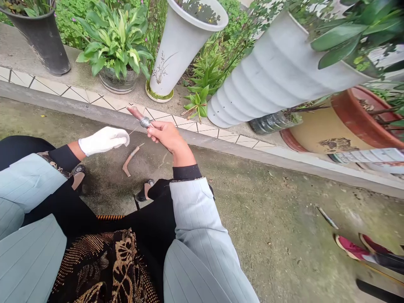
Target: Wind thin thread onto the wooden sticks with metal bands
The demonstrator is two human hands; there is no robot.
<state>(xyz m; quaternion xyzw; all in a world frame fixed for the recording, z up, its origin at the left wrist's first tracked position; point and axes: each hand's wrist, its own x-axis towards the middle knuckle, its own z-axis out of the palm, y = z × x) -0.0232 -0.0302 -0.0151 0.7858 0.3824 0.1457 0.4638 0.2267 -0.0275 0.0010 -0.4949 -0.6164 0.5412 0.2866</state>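
My right hand (166,135) is closed around a reddish-brown stick (136,112) with a coil of grey wire (145,122) wound round it just above my fingers. My left hand (103,140) wears a white glove and is closed in a pinch on the thin free end of that wire, stretched to the left of the coil. A short curved brown piece (129,160) lies on the concrete ground below my hands, between my sandalled feet.
A tiled kerb (78,94) runs across behind my hands. Beyond it stand a black pot (41,35), a leafy plant (115,38), tall white planters (179,46) and a terracotta pot (356,122). Another person's red shoes (353,248) show at lower right.
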